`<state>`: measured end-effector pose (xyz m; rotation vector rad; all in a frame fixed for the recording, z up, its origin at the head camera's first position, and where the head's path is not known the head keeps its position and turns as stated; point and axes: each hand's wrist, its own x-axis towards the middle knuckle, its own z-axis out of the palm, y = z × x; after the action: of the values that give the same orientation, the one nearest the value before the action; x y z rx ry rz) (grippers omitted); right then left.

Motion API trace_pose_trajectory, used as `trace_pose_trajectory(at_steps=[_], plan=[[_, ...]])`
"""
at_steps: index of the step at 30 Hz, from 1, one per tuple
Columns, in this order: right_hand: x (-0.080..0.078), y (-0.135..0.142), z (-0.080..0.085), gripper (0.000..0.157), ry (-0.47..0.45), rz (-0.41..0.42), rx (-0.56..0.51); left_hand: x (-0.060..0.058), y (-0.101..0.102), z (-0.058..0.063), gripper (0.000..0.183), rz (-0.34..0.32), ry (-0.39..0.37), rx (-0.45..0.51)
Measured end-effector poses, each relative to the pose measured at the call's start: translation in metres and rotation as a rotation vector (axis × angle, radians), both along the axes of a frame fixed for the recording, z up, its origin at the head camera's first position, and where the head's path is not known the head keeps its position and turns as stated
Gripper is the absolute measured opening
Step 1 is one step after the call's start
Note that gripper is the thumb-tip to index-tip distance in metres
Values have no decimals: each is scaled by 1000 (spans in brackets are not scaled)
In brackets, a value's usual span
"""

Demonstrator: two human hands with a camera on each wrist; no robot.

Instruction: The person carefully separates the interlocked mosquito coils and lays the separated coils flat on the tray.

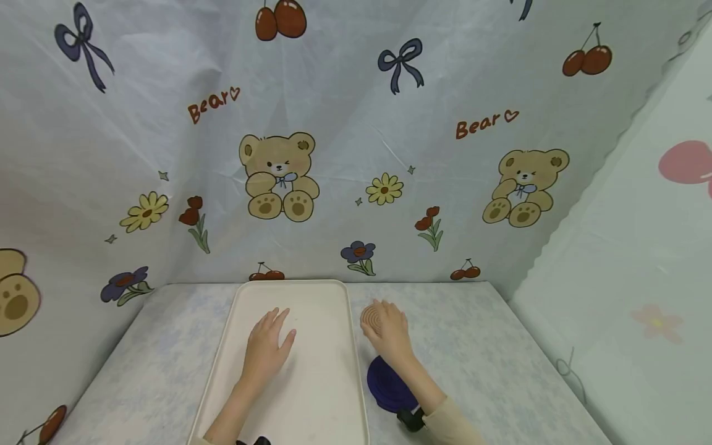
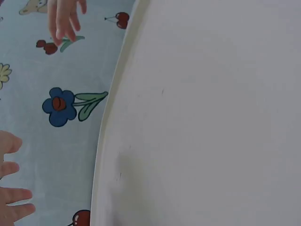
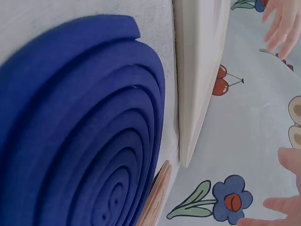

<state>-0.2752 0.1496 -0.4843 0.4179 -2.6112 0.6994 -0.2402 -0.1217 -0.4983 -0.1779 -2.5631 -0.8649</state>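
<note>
Right of the tray's long edge, on the pale tabletop (image 1: 473, 334), I log two ridged round discs.

Item 1: tan disc (image 1: 371, 318), concentric rings, lying flat just beside the tray's right rim toward the far end. My right hand (image 1: 387, 332) lies over its near side, fingers spread and fairly straight, touching it; I see no curl around the edge, so I record a flat touch, not a grip.

Item 2: dark blue disc (image 1: 387, 384), same ringed pattern, flat, nearer to me than the tan one, partly under the right forearm. From the right wrist view the blue disc (image 3: 80, 132) sits close against the tray wall (image 3: 197, 80), with a sliver of the tan disc (image 3: 157, 197) at its far edge.

Item 3: cream tray (image 1: 311, 395), rectangular, long axis running away from me. My left hand (image 1: 266, 349) rests palm-down inside it, fingers extended, holding nothing.

Relation noted: both discs lie right of the tray; the right hand is plainly nearer, the left separated from them by the tray rim.
</note>
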Motion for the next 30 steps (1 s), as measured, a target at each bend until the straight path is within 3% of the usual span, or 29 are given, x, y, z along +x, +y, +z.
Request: trace_pose_trajectory(at_steps=[4, 8, 13, 19, 23, 30], plan=[[5, 7, 0, 52, 24, 36, -111, 5, 20, 0, 43, -11, -22, 176], [11, 15, 1, 49, 32, 52, -140, 13, 43, -1, 40, -63, -94, 322], [19, 25, 1, 50, -51, 30, -167, 20, 69, -5, 39, -166, -137, 416], [26, 36, -6, 49, -168, -8, -270, 22, 88, -8, 37, -263, -177, 546], [30, 46, -13, 44, -181, -32, -309, 26, 102, -9, 37, -269, -227, 609], [30, 64, -25, 36, -206, -47, -373, 32, 124, -16, 35, -243, -234, 671]])
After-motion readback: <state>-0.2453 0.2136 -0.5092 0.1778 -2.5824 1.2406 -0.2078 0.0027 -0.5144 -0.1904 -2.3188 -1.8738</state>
